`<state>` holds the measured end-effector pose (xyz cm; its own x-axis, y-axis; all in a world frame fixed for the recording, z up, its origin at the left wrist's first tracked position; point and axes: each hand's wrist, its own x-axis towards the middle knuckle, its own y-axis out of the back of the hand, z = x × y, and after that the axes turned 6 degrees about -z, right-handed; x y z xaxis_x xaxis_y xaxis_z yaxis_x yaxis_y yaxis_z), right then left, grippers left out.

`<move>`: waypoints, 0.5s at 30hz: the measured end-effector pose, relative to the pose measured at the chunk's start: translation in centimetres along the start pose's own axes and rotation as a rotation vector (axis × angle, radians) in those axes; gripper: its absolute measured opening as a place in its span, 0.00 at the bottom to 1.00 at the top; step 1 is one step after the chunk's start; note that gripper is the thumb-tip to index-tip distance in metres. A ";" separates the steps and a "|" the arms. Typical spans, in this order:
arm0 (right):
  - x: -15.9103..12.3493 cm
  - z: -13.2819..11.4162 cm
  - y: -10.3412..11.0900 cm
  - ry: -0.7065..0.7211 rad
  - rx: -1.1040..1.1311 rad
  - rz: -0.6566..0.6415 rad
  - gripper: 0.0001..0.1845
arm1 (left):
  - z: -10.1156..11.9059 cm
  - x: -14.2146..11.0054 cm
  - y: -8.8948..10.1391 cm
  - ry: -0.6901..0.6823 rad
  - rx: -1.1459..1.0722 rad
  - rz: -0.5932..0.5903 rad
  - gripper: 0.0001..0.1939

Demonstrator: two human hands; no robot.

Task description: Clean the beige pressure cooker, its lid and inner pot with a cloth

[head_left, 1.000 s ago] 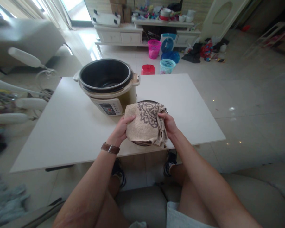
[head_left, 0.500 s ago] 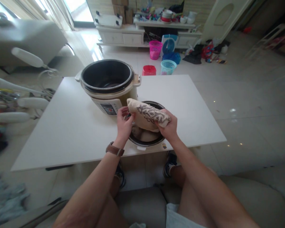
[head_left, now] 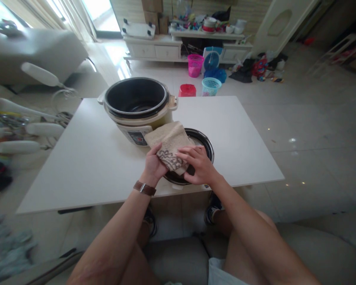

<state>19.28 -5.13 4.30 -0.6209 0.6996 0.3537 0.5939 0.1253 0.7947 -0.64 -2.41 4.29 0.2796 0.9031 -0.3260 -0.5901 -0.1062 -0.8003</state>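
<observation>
With the towel [head_left: 173, 136] as the middle of the clock and twelve pointing away from the person, the left hand [head_left: 154, 165] is at seven, grasping the towel with its thumb laid over the near left edge; the fingers underneath are hidden. The right hand [head_left: 200, 165] is at four, its fingers bent and their tips lying on the towel; whether it grips the cloth or only touches it, I cannot tell. The towel is beige with a dark pattern on its near part, and is tilted above a round lid [head_left: 209, 148] on the white table [head_left: 243, 154]. The lid's black rim shows between one and six o'clock; whether the towel touches the lid is unclear.

Between ten and eleven stands the cooker [head_left: 129, 132], upright and uncovered, its dark inside showing and its front panel facing the person. A brown watch [head_left: 144, 188] is on the left wrist, at seven. Past the table, a light blue basket [head_left: 211, 87] stands at one o'clock. A red bin [head_left: 187, 90] and, farther off, a pink basket [head_left: 195, 65] are between twelve and one.
</observation>
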 end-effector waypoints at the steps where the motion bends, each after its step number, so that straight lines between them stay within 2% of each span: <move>1: -0.1 0.0 0.2 -0.003 0.050 0.043 0.35 | 0.2 0.0 0.2 -0.009 -0.001 0.011 0.22; 3: -0.1 0.2 0.5 -0.063 0.155 0.194 0.30 | 0.4 0.0 0.5 -0.027 0.010 0.028 0.23; 5: 0.1 0.6 0.3 -0.209 0.248 0.371 0.23 | 0.4 0.0 0.7 -0.018 0.032 0.029 0.24; 7: 0.5 1.0 -0.1 -0.386 0.347 0.489 0.19 | 0.2 -0.1 0.9 0.015 0.059 0.009 0.26; 9: 1.0 1.5 -0.5 -0.515 0.459 0.519 0.19 | -0.1 -0.1 1.0 0.049 0.084 -0.025 0.27; 11: 1.3 1.9 -0.9 -0.574 0.522 0.493 0.16 | -0.4 -0.1 1.0 0.074 0.105 -0.057 0.27; 15: 1.3 2.1 -0.8 -0.613 0.432 0.475 0.14 | -0.7 0.1 0.9 0.108 0.131 -0.071 0.25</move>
<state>19.08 -2.78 3.12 0.0500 0.9836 0.1734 0.9374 -0.1062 0.3318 -0.60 -2.77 3.16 0.3994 0.8556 -0.3292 -0.6580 0.0175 -0.7528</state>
